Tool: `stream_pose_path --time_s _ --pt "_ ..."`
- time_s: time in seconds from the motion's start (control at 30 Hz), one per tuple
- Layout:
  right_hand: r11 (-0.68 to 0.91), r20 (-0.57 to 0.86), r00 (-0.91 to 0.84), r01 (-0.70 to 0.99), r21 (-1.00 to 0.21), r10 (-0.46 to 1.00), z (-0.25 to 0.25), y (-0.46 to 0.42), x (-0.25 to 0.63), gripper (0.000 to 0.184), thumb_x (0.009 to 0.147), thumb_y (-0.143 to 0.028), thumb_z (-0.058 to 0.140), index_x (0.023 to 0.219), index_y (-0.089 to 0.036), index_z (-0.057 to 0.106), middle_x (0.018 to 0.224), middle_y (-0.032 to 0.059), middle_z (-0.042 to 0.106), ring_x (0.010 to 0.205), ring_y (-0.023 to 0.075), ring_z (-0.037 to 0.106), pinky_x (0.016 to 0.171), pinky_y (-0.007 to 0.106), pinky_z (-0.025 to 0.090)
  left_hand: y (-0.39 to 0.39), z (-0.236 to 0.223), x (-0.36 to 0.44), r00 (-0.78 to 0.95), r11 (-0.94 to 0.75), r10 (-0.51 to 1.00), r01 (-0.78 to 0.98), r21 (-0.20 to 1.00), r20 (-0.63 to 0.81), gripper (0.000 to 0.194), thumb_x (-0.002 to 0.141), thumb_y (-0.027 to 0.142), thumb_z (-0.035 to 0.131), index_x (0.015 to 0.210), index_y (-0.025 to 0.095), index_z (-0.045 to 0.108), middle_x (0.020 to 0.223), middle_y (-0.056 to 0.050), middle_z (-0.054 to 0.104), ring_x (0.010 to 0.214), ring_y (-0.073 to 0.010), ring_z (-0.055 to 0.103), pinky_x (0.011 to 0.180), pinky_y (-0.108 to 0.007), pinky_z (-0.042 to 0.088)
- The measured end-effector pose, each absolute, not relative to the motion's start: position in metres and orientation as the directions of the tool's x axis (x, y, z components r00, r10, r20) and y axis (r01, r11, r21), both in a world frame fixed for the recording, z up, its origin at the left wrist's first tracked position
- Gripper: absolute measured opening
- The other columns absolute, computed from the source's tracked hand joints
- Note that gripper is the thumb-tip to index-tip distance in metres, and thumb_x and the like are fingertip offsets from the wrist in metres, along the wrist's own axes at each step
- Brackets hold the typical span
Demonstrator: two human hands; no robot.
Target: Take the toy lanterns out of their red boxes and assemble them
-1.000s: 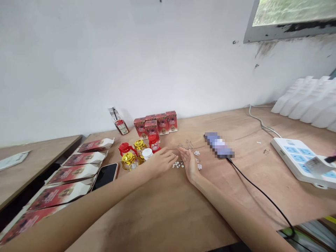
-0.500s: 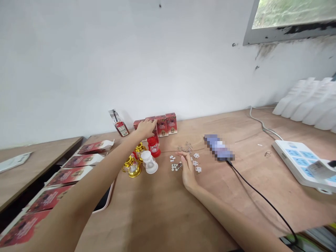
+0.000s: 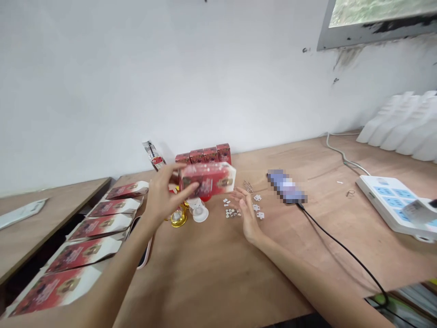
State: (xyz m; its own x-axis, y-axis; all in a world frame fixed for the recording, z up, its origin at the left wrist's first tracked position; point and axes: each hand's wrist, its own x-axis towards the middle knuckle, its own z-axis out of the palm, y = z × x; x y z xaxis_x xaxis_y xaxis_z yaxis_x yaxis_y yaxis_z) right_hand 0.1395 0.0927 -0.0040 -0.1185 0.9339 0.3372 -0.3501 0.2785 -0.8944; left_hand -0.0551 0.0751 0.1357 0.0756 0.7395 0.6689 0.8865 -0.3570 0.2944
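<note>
My left hand (image 3: 165,191) grips a red printed cardboard box (image 3: 208,180), held on its side above the table with its pale end toward my right hand. The fingers of my right hand (image 3: 248,214) are spread and hold nothing, close to that end. Under the box stand small lanterns: a gold lantern (image 3: 179,217) and a white lantern (image 3: 199,211), with a red one mostly hidden. Beside my right hand lie button cells (image 3: 232,213), small white plastic pieces (image 3: 257,197) and thin wire parts (image 3: 247,186).
Several red boxes (image 3: 210,154) stand by the wall. Several flattened red boxes (image 3: 95,228) lie in a row at left. A phone (image 3: 286,187) on a black cable and a white power strip (image 3: 392,205) are at right. A dark-screened phone (image 3: 145,255) is partly covered by my left arm.
My left hand has come back from the boxes by the wall toward me with a red box in it. My right hand stays near the small parts, its fingers now more spread.
</note>
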Motion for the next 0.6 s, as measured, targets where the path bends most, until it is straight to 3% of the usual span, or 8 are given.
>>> stream_pose_path --time_s 0.13,0.3,0.43,0.6 --pt "0.402 0.480 -0.260 -0.300 -0.865 0.838 0.004 0.070 0.138 0.062 0.085 -0.060 0.040 0.137 -0.028 0.025 0.142 0.0070 0.037 0.131 0.0222 0.036 0.107 0.038 0.032 0.035 0.082 -0.064 -0.036 -0.347 0.818 0.764 0.543 0.574 0.040 0.075 0.043 0.062 0.106 0.018 0.058 0.094 -0.005 0.065 0.073 -0.0168 0.061 0.066 -0.027 0.048" --pt "0.286 0.357 -0.265 -0.270 -0.919 0.896 -0.007 0.057 0.132 0.062 0.085 -0.054 0.046 0.137 -0.029 0.023 0.140 0.0065 0.039 0.127 0.0216 0.041 0.105 0.037 0.035 0.020 0.032 -0.069 -0.147 -0.223 0.934 0.474 0.852 0.327 0.043 0.080 0.045 0.056 0.113 0.018 0.059 0.108 -0.009 0.065 0.093 -0.0217 0.063 0.078 -0.030 0.050" --pt "0.152 0.192 -0.194 -0.203 -0.967 0.962 -0.022 0.063 0.131 0.050 0.086 -0.051 0.046 0.130 -0.028 0.036 0.133 0.0044 0.046 0.124 0.0216 0.044 0.106 0.039 0.033 0.019 0.013 -0.068 -0.123 -0.146 0.975 0.258 0.955 0.183 0.055 0.079 0.051 0.056 0.121 0.016 0.057 0.116 -0.011 0.064 0.107 -0.0265 0.059 0.092 -0.037 0.045" --pt "0.157 0.179 -0.100 -0.198 -0.968 0.979 -0.029 0.069 0.132 0.051 0.083 -0.050 0.051 0.129 -0.030 0.041 0.129 0.0027 0.052 0.122 0.0224 0.047 0.104 0.039 0.036 0.016 0.006 -0.062 -0.114 -0.086 0.989 0.089 0.992 0.096 0.059 0.076 0.052 0.059 0.123 0.016 0.057 0.112 -0.010 0.067 0.104 -0.0260 0.061 0.094 -0.039 0.045"
